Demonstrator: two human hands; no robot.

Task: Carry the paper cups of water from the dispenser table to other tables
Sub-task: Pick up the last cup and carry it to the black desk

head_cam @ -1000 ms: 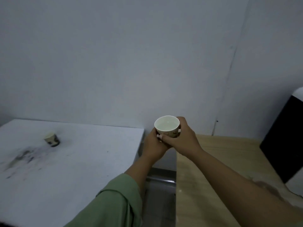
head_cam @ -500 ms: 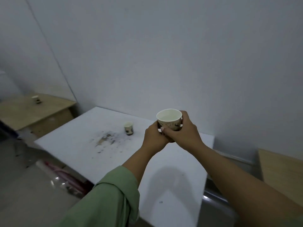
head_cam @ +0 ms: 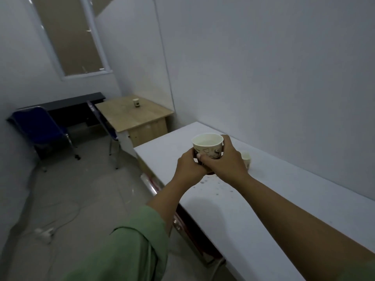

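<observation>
I hold a patterned paper cup of water [head_cam: 208, 147] upright in front of me with both hands, above the white table [head_cam: 233, 209]. My left hand [head_cam: 189, 169] wraps its lower left side and my right hand [head_cam: 225, 162] covers its right side. A second paper cup [head_cam: 246, 159] stands on the white table just behind my right hand, partly hidden. A third cup [head_cam: 136, 102] stands on the wooden desk [head_cam: 129, 116] in the far corner.
Dark stains [head_cam: 217, 185] mark the white table below my hands. Two blue chairs [head_cam: 42, 128] and a dark bench [head_cam: 71, 104] stand by the far wall under a window. A white cable and plug [head_cam: 44, 232] lie on the grey floor at left.
My view has swung left: the white table now runs along the right, and the far wooden desk, chairs and window have come into sight. Both hands still hold the cup.
</observation>
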